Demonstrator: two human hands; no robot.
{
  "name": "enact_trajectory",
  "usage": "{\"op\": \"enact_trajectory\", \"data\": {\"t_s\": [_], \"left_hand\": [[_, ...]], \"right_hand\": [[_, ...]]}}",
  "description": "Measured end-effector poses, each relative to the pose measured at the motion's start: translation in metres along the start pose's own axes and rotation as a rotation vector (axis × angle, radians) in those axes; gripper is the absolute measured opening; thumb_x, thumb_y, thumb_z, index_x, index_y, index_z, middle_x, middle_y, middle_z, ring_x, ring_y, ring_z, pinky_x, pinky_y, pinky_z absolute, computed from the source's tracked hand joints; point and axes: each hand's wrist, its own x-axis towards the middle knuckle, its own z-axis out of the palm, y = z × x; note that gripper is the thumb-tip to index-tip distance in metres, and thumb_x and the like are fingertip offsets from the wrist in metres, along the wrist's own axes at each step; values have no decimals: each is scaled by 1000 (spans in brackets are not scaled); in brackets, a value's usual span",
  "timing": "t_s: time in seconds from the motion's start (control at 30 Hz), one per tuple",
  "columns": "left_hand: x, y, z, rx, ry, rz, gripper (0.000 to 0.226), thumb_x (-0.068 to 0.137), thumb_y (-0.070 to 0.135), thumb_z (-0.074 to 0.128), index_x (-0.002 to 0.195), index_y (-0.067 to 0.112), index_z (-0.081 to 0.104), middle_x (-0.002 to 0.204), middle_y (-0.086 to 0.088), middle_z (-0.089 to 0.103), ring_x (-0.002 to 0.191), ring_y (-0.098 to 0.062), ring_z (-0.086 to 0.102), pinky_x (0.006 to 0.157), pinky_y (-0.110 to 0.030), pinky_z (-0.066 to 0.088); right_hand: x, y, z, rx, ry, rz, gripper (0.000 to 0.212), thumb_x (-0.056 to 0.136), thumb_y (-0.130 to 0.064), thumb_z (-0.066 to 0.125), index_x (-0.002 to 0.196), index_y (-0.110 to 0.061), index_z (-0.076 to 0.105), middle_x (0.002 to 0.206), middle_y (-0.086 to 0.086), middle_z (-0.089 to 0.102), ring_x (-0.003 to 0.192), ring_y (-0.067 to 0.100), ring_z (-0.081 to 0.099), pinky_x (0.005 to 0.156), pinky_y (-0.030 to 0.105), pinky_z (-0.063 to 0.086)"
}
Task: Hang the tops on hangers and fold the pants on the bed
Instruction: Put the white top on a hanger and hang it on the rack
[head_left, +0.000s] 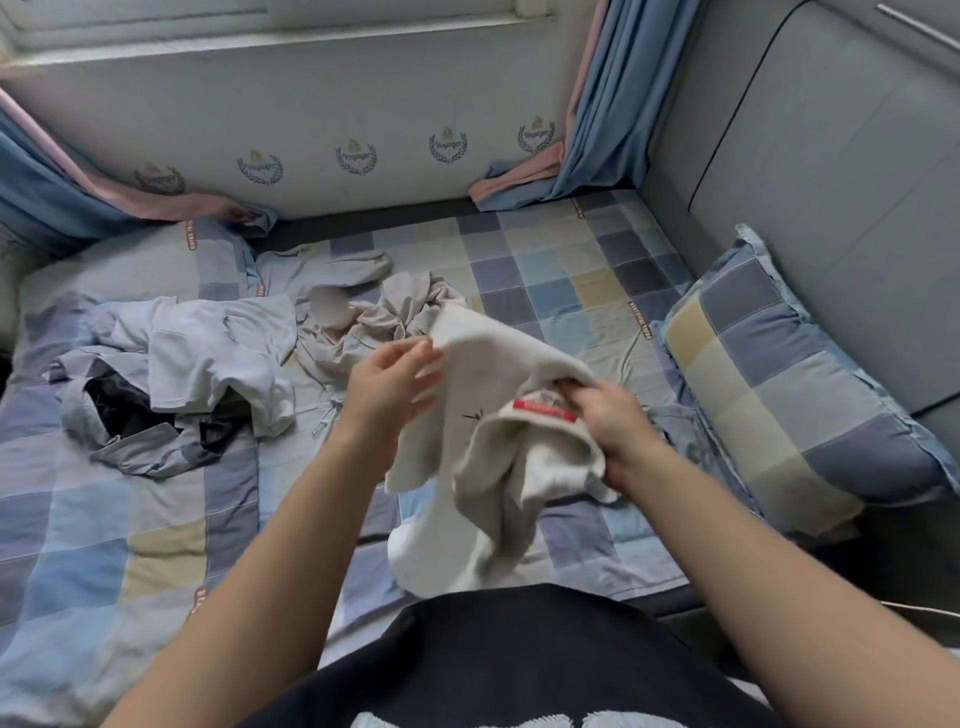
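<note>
Black shirt (519, 670) right up close. Checked bed (130, 545) beyond the fingers, pillow (779, 395) off right of them, clothes heap (208, 364) off left. Cream top (493, 467) held up over the bed: left hand (387, 384) pinching its upper edge, right hand (610, 415) clenched on the collar, fingertips by the red label (543, 409).

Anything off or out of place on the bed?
Nothing spilled or torn. Loose clothes lie crumpled in a heap across the bed, and no hanger is in view while the left hand and right hand hold the cream top.
</note>
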Motion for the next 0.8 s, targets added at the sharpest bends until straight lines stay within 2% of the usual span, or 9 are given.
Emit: {"op": "enact_trajectory", "data": {"t_s": [0.1,0.2,0.3,0.43,0.5,0.57,0.6,0.7,0.8], "left_hand": [[-10,-21,-1,215,-34,-68,32,97,38,64,109,8,65,107,-12,66,93,-26,61,83,-40,53],[-25,-45,4,298,5,-146,63,92,62,57,114,3,60,105,-11,66,88,-23,64,82,-42,53],[-31,-60,4,327,-84,-55,72,72,77,63,113,18,60,114,-1,67,106,-18,64,83,-33,51],[-29,-66,-2,539,-355,286,77,67,55,84,134,50,47,139,26,46,130,5,43,104,-18,42],[-26,-67,2,616,-298,475,63,78,34,84,134,35,55,138,12,51,129,-6,47,108,-26,40],[-22,-63,7,522,-105,616,23,90,8,72,112,13,68,116,-3,64,111,-16,59,100,-39,47],[-22,-58,8,451,-26,626,14,94,2,65,102,13,68,104,-2,66,99,-15,61,91,-38,50],[-17,-38,7,270,22,590,20,104,10,52,85,11,58,71,1,51,65,-12,44,58,-29,36],[-19,-16,12,177,-24,591,23,105,17,50,89,1,55,71,-10,45,64,-20,39,55,-29,32]], "right_hand": [[8,-22,11,176,24,123,19,100,-9,57,113,1,66,98,21,71,75,26,69,70,41,59],[4,-30,24,294,38,216,14,102,-16,56,113,-9,60,96,16,67,73,25,67,59,39,59],[-2,-36,28,366,8,224,17,102,-19,57,116,-9,58,96,18,68,73,28,69,53,39,59],[-13,-48,29,410,-94,227,22,106,-23,47,116,-7,59,98,18,67,76,26,66,63,39,60],[-19,-50,28,424,-122,232,22,107,-22,45,108,-6,61,90,16,69,74,25,67,59,36,62],[-22,-50,23,464,-150,230,23,106,-20,45,107,-5,63,85,15,71,70,25,71,60,36,62],[-24,-49,19,477,-168,233,24,106,-20,44,107,-5,64,85,15,73,70,24,72,64,37,63],[-31,-35,8,401,-260,285,28,106,-25,45,102,-8,68,93,14,76,80,22,75,75,36,61],[-38,-14,-3,252,-359,340,21,103,-27,50,92,-14,63,107,12,76,84,23,75,77,37,61]]}}
